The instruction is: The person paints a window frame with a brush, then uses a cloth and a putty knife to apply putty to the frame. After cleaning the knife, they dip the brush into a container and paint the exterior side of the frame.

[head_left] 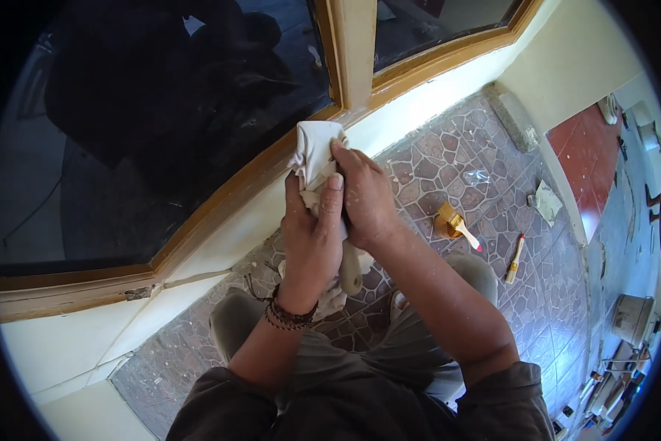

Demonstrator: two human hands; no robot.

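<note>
A white cloth (317, 151) is folded around the front of what looks like a putty knife, whose pale handle (351, 273) with a hole in its end points back toward me. Its blade is hidden under the cloth. My left hand (313, 239) is closed on the cloth from the left, thumb on top. From the right, my right hand (367, 192) is closed around the same bundle, fingers pressing its edge. Both hands are just in front of the wooden window frame (271, 165), near its corner post.
On the stone-patterned floor (433, 154) a wide brush (459, 226) rests across a small container (445, 226). A thinner brush (515, 259) lies farther right. Near the wall are a concrete block (514, 121) and a pale scrap (547, 203). Dark window glass (161, 147) rises at left.
</note>
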